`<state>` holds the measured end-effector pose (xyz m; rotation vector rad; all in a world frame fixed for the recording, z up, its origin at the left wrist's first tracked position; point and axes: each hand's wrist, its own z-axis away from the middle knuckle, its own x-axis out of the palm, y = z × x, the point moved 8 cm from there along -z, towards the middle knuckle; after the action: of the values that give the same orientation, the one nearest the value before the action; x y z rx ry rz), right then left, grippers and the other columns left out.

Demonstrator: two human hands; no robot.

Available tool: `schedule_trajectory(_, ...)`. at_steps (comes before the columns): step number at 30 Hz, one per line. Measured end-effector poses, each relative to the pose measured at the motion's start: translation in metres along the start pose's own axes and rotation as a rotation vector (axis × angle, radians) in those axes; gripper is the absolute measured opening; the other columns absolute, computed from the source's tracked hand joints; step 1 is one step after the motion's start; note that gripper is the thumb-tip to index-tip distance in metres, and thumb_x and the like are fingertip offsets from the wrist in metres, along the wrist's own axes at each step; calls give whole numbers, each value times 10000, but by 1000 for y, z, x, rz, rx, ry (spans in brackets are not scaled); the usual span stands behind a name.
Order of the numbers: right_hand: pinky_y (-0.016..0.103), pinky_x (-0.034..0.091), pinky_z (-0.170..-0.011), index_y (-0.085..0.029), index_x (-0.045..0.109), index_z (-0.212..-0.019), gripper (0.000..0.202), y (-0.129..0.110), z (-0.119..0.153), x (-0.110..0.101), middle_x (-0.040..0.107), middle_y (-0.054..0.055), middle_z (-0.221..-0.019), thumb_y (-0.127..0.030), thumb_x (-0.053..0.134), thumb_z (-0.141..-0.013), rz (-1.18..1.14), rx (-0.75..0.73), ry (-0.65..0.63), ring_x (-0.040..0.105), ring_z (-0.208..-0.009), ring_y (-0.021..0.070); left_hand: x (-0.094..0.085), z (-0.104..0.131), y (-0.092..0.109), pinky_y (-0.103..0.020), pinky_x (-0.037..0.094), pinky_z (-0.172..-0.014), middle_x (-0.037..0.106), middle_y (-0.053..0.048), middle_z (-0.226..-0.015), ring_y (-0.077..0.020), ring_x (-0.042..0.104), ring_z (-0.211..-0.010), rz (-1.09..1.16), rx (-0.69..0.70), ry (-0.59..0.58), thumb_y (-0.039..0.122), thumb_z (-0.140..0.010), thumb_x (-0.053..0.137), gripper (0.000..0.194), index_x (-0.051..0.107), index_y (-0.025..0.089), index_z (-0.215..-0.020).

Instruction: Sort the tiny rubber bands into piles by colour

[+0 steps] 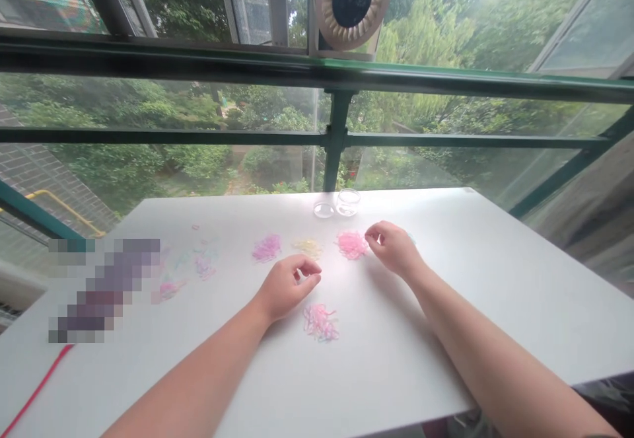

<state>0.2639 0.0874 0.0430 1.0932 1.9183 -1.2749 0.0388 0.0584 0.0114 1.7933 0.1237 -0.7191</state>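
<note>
My right hand (393, 246) is at the right edge of a pink pile of small rubber bands (351, 245), thumb and fingertips pinched together. Whatever is between those fingertips is too small to make out. My left hand (290, 286) hovers over the table with curled fingers, a small gap between thumb and index finger and nothing visible in it. Just below it lies a mixed pile of pink and pale rubber bands (321, 322). Beyond it are a yellow pile (308, 247) and a purple pile (267, 248). A bit of pale green (411, 238) shows behind my right hand.
A clear round jar (348, 203) and a clear lid (323, 209) stand near the white table's (238, 217) far edge. Loose mixed bands (204, 263) lie on the left, beside a blurred-out object (106, 289) and a red cord (42, 385). A green railing (198, 135) runs behind.
</note>
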Motion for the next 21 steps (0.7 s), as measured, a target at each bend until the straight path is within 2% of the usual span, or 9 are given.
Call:
schedule_trajectory(7, 264, 397, -641, -192, 683, -760, 172, 6, -1, 18, 608, 30, -762, -178, 512, -751, 46, 13, -47, 533, -650, 139, 2, 1, 1, -258, 438, -663, 658, -27, -835, -142, 579, -753, -4, -10, -25, 300, -772, 552, 159, 648, 194, -842)
schedule_trajectory(17, 288, 423, -682, -197, 678, -970, 313, 7, 9, 7, 602, 61, -859, -135, 428, -792, 35, -73, 0, 561, -715, 165, 2, -1, 2, -250, 450, -668, 655, -28, -813, -127, 566, -708, -24, -2, -33, 292, -773, 548, 169, 656, 179, -837)
schedule_trajectory(19, 291, 423, -676, -193, 671, -964, 302, 6, 11, 2, 600, 59, -842, -132, 439, -780, 10, -81, 30, 549, -690, 163, 2, -2, 2, -244, 449, -664, 654, -22, -793, -118, 557, -684, -26, -1, -39, 284, -771, 551, 172, 658, 175, -850)
schedule_trajectory(21, 290, 418, -655, -184, 675, -908, 255, 1, 15, 2, 601, 52, -791, -148, 459, -777, -19, -99, 8, 520, -625, 149, 4, -3, 3, -242, 445, -668, 655, -17, -799, -112, 550, -678, -34, 7, -58, 278, -775, 547, 176, 661, 174, -860)
